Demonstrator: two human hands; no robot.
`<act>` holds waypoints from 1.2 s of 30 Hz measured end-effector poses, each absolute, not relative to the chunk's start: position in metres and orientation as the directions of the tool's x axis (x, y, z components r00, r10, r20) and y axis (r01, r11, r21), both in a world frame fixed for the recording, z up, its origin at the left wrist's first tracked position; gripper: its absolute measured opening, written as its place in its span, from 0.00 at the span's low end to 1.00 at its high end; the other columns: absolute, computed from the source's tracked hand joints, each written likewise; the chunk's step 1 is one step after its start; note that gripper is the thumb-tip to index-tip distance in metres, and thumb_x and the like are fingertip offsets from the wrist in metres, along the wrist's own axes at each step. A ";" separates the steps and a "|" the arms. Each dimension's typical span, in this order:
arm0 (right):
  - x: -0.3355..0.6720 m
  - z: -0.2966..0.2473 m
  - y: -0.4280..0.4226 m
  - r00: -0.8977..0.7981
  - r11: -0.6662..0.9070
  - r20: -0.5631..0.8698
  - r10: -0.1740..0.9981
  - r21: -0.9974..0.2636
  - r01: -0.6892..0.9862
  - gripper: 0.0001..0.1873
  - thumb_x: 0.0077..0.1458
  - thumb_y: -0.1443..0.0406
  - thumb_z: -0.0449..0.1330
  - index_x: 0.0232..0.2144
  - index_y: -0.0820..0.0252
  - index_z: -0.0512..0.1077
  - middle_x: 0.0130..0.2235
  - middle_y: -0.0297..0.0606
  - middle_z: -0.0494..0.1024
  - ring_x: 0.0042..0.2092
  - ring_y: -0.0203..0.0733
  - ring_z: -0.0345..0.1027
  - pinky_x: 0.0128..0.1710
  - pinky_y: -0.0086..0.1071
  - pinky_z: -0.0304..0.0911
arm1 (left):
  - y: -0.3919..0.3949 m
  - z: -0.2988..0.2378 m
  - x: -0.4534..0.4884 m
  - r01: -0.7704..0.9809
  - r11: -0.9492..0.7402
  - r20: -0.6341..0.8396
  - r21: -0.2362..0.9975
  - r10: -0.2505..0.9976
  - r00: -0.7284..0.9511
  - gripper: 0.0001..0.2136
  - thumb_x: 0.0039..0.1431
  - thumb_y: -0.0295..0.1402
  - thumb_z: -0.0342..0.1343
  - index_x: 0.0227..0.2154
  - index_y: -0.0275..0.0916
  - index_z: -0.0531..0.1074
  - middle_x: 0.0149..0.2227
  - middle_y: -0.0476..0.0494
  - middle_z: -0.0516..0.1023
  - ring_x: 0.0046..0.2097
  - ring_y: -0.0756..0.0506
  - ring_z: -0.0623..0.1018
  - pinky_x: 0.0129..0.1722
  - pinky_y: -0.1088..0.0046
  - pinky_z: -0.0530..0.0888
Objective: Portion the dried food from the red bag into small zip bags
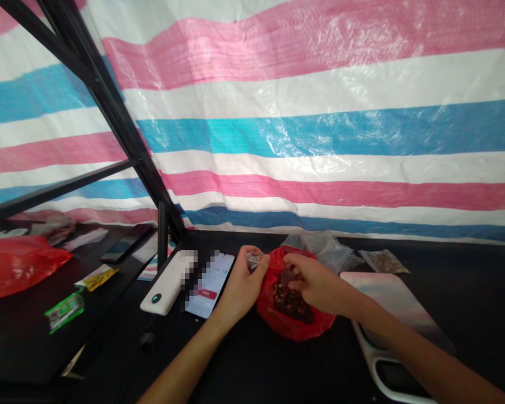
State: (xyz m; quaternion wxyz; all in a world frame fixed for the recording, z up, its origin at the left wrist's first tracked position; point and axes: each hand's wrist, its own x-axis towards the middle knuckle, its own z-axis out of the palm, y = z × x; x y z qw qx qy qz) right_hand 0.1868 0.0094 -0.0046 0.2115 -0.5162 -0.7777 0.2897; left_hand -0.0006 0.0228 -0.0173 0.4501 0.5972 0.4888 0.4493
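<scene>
A red plastic bag stands open on the black table, with small brown dried pieces inside it. My left hand, at the bag's left rim, is closed on a small clear plastic bag. Over the mouth of the red bag is my right hand, its fingers bent and pinched together above the brown pieces. Whatever sits between those fingertips is too small to make out.
Left of the bag lie a lit phone and a white power bank. A flat kitchen scale is under my right forearm. Behind are clear bags and a filled small packet. Striped sheeting forms the back.
</scene>
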 end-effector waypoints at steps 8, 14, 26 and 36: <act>0.205 0.035 0.006 -0.435 0.274 0.073 0.897 -0.865 0.421 0.13 0.57 0.73 0.55 0.44 0.57 0.69 0.39 0.36 0.79 0.40 0.41 0.76 0.40 0.35 0.72 | 0.021 -0.016 -0.005 0.444 -0.355 0.359 0.823 0.930 0.078 0.10 0.65 0.38 0.55 0.45 0.40 0.67 0.41 0.44 0.74 0.43 0.43 0.75 0.45 0.64 0.71; 0.193 0.049 -0.005 -0.422 0.607 0.436 0.795 -0.565 0.559 0.18 0.60 0.75 0.53 0.48 0.54 0.72 0.51 0.42 0.74 0.54 0.44 0.69 0.57 0.43 0.66 | 0.007 -0.015 0.001 0.346 -0.409 0.308 0.844 0.899 0.311 0.14 0.64 0.38 0.59 0.50 0.43 0.68 0.48 0.43 0.76 0.49 0.41 0.75 0.52 0.63 0.71; 0.208 0.048 -0.001 -0.429 0.535 0.346 0.834 -0.326 0.779 0.17 0.64 0.68 0.55 0.54 0.54 0.71 0.52 0.43 0.75 0.49 0.49 0.74 0.51 0.45 0.70 | 0.007 -0.014 0.009 0.096 -0.290 0.272 0.952 0.948 0.164 0.15 0.62 0.34 0.59 0.48 0.43 0.63 0.38 0.51 0.70 0.39 0.48 0.73 0.42 0.72 0.73; 0.184 0.056 -0.016 -0.603 0.713 0.384 0.699 -0.304 0.632 0.08 0.64 0.68 0.58 0.43 0.54 0.74 0.43 0.38 0.78 0.44 0.44 0.73 0.45 0.37 0.67 | 0.001 -0.013 0.010 0.034 -0.347 0.336 0.937 0.925 0.177 0.18 0.58 0.30 0.60 0.48 0.43 0.62 0.42 0.49 0.71 0.42 0.48 0.74 0.45 0.71 0.73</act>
